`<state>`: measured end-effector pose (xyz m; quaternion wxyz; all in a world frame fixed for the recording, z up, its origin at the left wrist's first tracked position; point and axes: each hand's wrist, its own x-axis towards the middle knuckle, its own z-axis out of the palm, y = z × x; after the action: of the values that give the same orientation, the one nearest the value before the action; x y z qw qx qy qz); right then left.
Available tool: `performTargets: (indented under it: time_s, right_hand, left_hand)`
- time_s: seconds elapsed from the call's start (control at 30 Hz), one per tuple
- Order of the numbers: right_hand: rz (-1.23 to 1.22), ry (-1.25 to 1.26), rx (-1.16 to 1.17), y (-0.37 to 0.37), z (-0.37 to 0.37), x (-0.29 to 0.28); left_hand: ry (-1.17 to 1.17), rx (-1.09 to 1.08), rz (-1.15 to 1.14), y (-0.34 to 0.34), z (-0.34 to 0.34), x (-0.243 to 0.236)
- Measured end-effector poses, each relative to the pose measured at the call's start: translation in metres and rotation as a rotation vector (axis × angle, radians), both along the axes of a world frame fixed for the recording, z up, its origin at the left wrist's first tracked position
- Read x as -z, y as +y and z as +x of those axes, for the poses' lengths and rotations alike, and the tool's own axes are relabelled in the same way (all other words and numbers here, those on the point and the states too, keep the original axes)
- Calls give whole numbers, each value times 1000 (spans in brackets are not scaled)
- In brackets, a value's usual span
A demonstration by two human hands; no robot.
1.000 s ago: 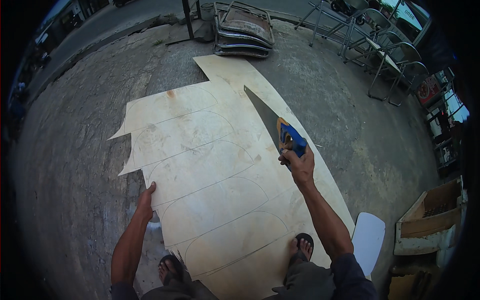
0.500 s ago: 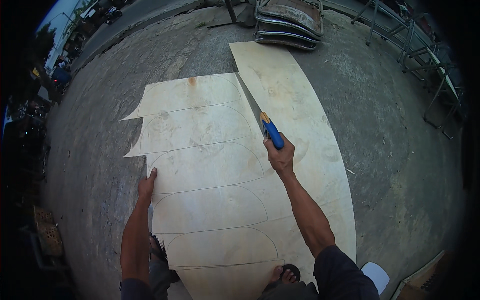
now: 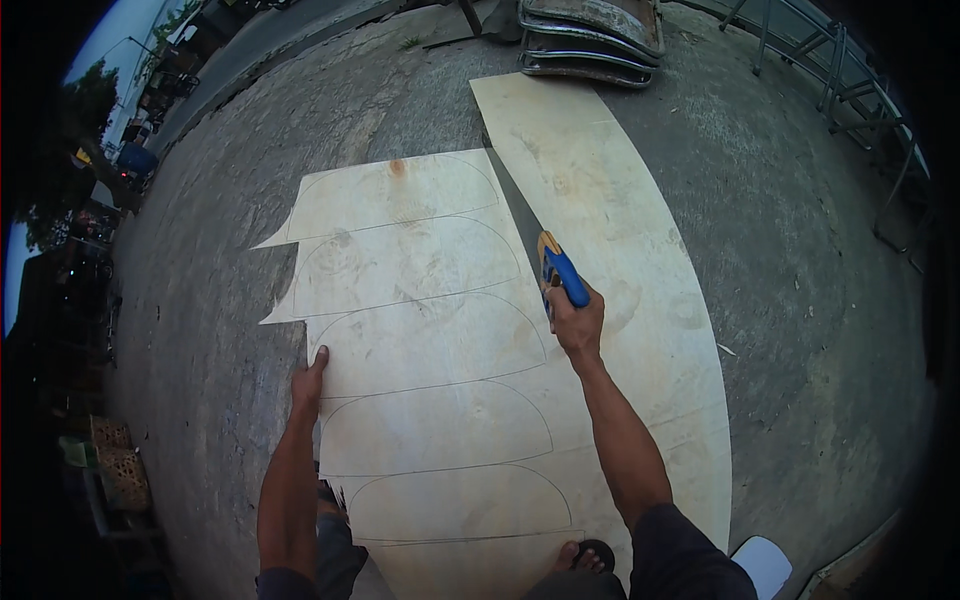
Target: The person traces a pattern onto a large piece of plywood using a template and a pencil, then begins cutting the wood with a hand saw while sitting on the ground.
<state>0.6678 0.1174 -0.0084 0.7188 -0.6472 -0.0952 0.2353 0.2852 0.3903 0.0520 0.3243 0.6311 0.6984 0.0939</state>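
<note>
A large pale plywood sheet [image 3: 430,350] lies before me, pencilled with a column of rounded outlines. My left hand [image 3: 309,385] grips its left edge, thumb on top and fingers hidden beneath. My right hand [image 3: 578,322] is closed around the blue and yellow handle of a handsaw [image 3: 568,275], held right of the outlines. Beyond the handle, a narrow grey wedge runs to the sheet's far edge; whether it is blade or open cut, I cannot tell. Right of it extends a long plywood strip [image 3: 640,270] with a curved outer side. The left edge has two pointed projections.
Stacked metal-framed chair parts [image 3: 590,45] sit at the strip's far end. Metal frames [image 3: 840,90] stand at the far right. My sandalled foot [image 3: 590,555] is at the sheet's near end, beside a white panel [image 3: 762,567]. Rough concrete [image 3: 210,330] surrounds the wood.
The saw handle has come slightly nearer and to the right with my right hand. The grey wedge looks wider. The whole view has shifted a little; my left hand keeps its hold.
</note>
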Motion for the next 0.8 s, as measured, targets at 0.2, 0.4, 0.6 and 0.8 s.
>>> performTargets:
  time_s: [0.2,0.4,0.6,0.8]
  right_hand:
    - [-134,17,-13,38,46,0]
    - [-160,-153,40,13,17,-9]
    - [-123,-57,29,4,24,8]
    - [-193,-229,80,29,10,-8]
  left_hand:
    - [-121,-35,-129,-1,-2,31]
    - [-98,-27,54,-3,8,17]
    - [-102,-15,-90,-7,7,22]
    - [-39,-9,21,6,-6,26]
